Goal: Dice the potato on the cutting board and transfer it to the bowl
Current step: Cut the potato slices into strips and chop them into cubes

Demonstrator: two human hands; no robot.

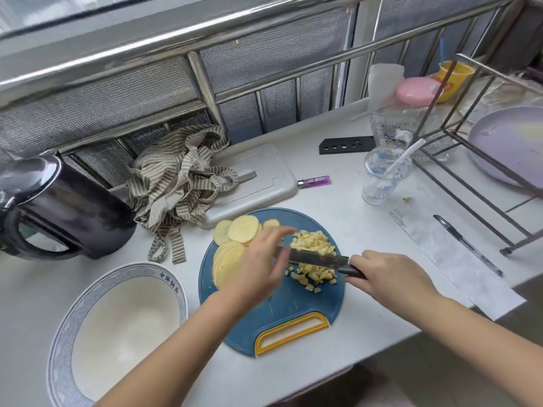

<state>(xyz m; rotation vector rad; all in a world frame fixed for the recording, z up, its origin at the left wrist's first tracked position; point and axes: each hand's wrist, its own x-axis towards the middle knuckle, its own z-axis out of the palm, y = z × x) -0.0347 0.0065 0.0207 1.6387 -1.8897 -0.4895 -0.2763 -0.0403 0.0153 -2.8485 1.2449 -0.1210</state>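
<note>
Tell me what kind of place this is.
Likely a home kitchen counter: a kettle, a dish rack, and a cutting board where potato is diced with a knife.

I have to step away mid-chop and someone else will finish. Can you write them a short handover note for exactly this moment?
Hands: the right hand has its grip on the knife handle, with the blade lying across the diced potato. The left hand is open and blurred, by the blade's tip.
Things: the dice are piled on the blue cutting board. The uncut potato slices are stacked along its left and far side. The bowl is to the left and has no potato in it.
Done: part of the potato is diced.
Left: dice the remaining slices, then move everything to the bowl.
</note>
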